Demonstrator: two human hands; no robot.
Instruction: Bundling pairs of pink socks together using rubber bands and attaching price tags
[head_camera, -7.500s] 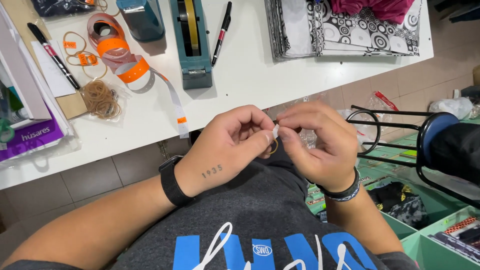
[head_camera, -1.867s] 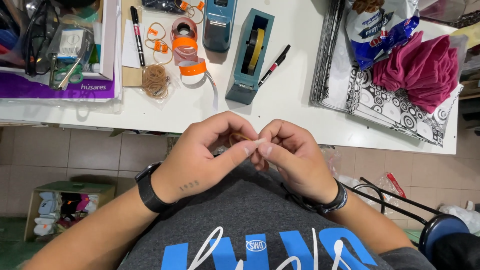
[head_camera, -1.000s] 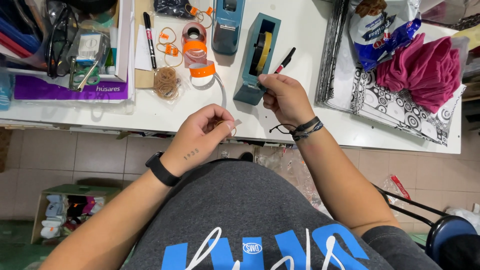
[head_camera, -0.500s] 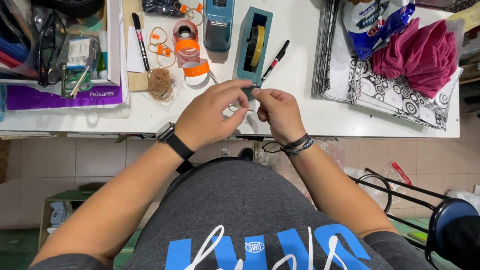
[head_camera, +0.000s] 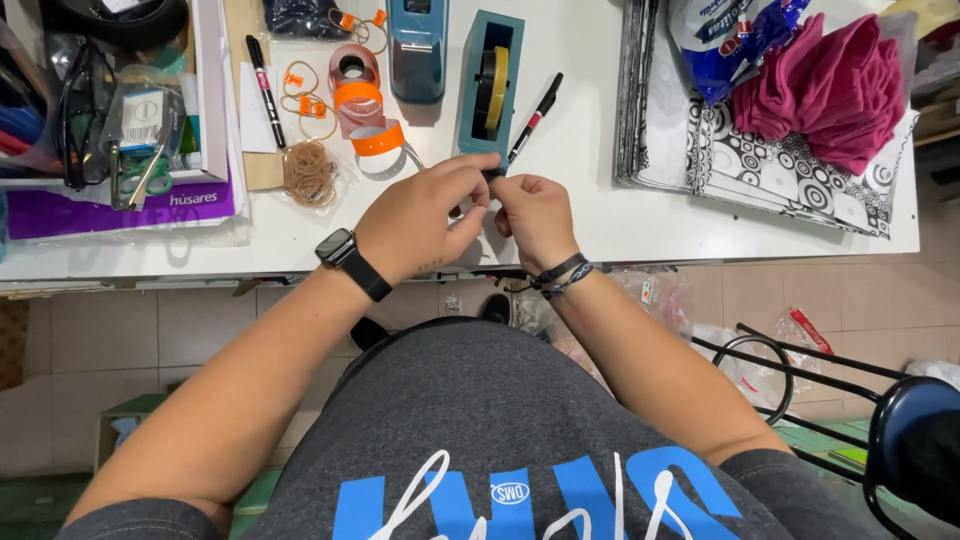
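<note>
While our left hand (head_camera: 420, 220) and right hand (head_camera: 535, 215) meet fingertip to fingertip over the white table (head_camera: 600, 215) edge, we pinch something too small to make out, just at the near end of the teal tape dispenser (head_camera: 487, 85). Beside it lie a black marker (head_camera: 533, 117), curling orange tape (head_camera: 365, 115) and tangled rubber bands (head_camera: 308, 172).

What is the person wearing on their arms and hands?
Both arms are bare, with no sleeves reaching them. The left hand has a black smartwatch on a black strap and a tiny dark marking near the wrist. The right hand has dark braided bracelets.
</note>
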